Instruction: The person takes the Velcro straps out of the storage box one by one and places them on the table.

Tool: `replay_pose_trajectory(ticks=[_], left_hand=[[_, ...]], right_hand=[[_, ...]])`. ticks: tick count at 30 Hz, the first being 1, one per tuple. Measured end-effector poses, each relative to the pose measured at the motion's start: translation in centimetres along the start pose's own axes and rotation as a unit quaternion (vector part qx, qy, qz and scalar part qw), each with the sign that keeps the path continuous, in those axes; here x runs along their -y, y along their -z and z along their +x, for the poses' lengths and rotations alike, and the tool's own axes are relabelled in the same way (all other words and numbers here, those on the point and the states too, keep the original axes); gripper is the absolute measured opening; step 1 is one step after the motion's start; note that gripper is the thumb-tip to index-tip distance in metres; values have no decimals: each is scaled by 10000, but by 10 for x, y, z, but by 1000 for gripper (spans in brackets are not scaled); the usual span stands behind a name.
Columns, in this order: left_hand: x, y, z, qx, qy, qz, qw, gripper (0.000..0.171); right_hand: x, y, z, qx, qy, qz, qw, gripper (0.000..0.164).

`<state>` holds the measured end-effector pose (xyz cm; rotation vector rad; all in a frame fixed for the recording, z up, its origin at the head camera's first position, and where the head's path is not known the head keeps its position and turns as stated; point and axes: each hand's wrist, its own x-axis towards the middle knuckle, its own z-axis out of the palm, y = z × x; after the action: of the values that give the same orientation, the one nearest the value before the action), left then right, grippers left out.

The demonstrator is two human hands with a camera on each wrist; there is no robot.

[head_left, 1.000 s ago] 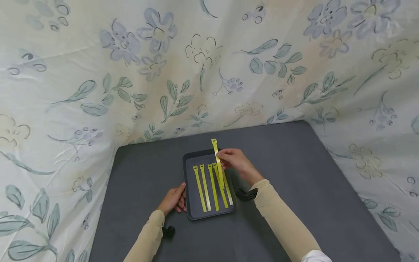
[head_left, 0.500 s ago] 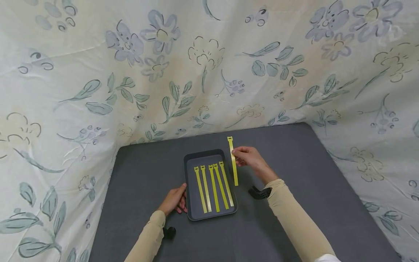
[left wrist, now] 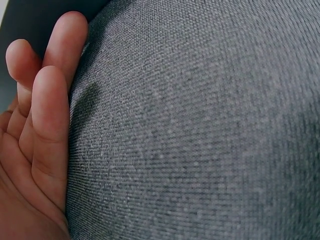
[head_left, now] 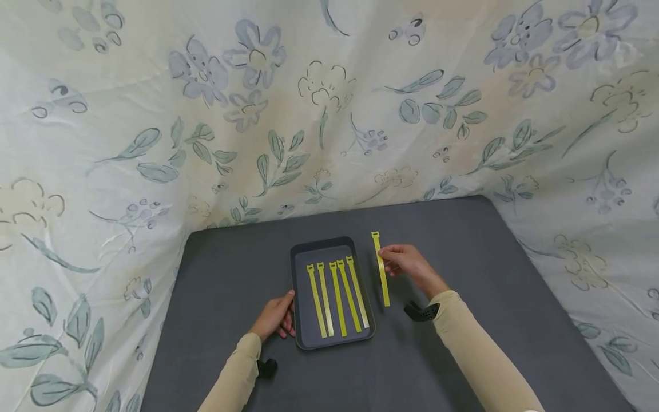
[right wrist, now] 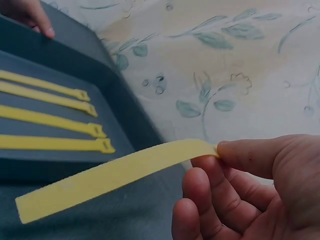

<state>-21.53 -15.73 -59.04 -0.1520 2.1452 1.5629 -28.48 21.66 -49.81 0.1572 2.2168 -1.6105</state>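
Observation:
Between thumb and fingertips, my right hand (head_left: 409, 266) pinches a yellow hook-and-loop cable tie (head_left: 382, 277), just right of the tray. The slotted head of this tie points to the far side in the head view; in the right wrist view its plain tail (right wrist: 65, 197) sticks out free. My left hand (head_left: 274, 315) holds the dark tray (head_left: 297, 309) at its left side, thumb at the rim and the other fingers (left wrist: 50, 107) low by the outer wall. Several more yellow cable ties (head_left: 337, 297) lie lengthwise in the tray, heads toward the far end.
The tray stands on a dark grey cloth-covered table (head_left: 231, 269). A floral curtain (head_left: 329, 114) hangs behind the table and along its sides. Each wrist wears a black device, such as the right one (head_left: 421, 312).
My right hand has carried the cable tie from over the tray rightward past its rim, then slightly lower toward the table. My left hand has stayed at the tray's left side.

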Motion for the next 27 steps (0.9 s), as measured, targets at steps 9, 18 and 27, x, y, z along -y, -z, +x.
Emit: replay_pose_trajectory(ticks=[9, 18, 27], left_hand=[[0, -1, 2, -49, 41, -18, 10000, 67], [5, -4, 2, -133, 55, -54, 9999, 69], [2, -4, -2, -185, 0, -100, 9998, 69]], right_hand=[[-25, -3, 9, 248, -185, -45, 9995, 39], [-46, -10, 12, 196, -433, -106, 9988, 32], [-55, -20, 17, -6, -420, -608, 9973, 24]])
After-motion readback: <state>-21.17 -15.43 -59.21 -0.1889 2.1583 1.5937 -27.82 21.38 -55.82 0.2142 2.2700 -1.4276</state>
